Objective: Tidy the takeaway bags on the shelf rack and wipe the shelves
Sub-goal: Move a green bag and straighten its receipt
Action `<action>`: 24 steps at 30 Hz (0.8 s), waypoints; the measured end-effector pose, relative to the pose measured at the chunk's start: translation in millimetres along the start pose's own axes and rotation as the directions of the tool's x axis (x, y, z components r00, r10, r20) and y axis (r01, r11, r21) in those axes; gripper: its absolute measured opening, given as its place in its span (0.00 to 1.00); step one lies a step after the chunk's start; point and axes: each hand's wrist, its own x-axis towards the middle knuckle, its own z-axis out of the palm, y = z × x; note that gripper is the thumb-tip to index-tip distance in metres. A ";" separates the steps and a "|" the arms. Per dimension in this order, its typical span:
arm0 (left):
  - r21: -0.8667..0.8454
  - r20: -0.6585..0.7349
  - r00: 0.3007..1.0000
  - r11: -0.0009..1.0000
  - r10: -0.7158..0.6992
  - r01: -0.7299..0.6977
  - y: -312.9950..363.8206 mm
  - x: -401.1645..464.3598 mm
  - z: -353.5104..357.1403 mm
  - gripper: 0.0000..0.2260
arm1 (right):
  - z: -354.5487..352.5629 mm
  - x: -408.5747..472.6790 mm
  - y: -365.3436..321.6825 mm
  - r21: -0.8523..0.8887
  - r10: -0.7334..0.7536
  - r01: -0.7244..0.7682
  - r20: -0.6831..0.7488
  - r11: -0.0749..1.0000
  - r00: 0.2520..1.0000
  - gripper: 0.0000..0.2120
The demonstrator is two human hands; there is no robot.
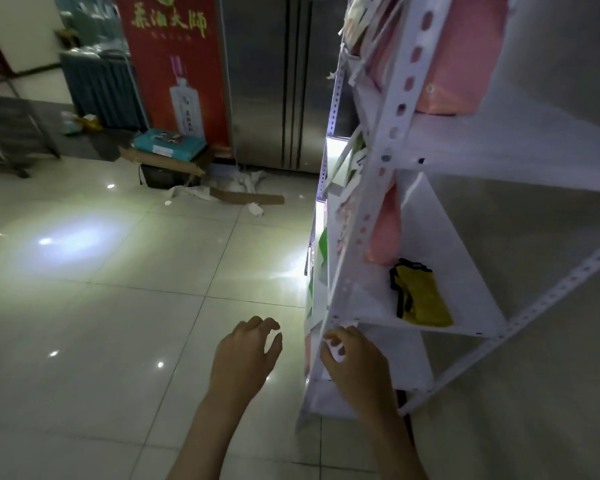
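Note:
A white metal shelf rack (371, 188) stands on the right, seen from its end. Pink takeaway bags (454, 64) lean on the upper shelf, and another pink bag (385, 233) stands on the shelf below. A yellow cloth with black trim (420, 296) lies on that lower shelf. Bags with white handles (352, 157) stick out along the rack's front. My right hand (354, 358) is at the corner post under the lower shelf and pinches a small white piece (336, 351). My left hand (246, 351) hovers over the floor beside it, fingers loosely curled, holding nothing.
Glossy floor tiles (118, 306) spread to the left. Cardboard, crumpled paper and a teal box (168, 143) lie by a red poster (177, 71) and a steel fridge (284, 81) at the back. A grey wall (551, 306) is behind the rack.

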 end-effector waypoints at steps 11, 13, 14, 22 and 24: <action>-0.053 -0.040 0.988 0.987 -0.152 0.150 -140.0 1.5 -68.3 0.07 | 66.1 31.4 -92.8 -0.009 0.016 -0.015 0.064 1.000 0.998 0.09; -0.058 -0.038 0.988 0.987 -0.151 0.149 -155.2 17.2 -68.2 0.07 | 76.7 46.4 -99.9 -0.009 0.027 -0.026 0.063 1.000 0.998 0.09; -0.065 -0.036 0.988 0.987 -0.149 0.147 -161.7 27.5 -66.9 0.07 | 82.3 55.4 -102.7 -0.006 0.037 -0.037 0.063 0.999 0.997 0.09; -0.070 0.020 0.997 0.995 -0.068 0.070 -208.8 146.9 -41.8 0.07 | 143.7 155.1 -110.0 0.105 0.183 -0.180 -0.014 0.978 0.983 0.13; -0.044 0.057 0.997 0.998 -0.041 0.044 -217.6 179.1 -38.1 0.08 | 153.6 181.7 -109.1 0.140 0.239 -0.234 -0.021 0.962 0.971 0.15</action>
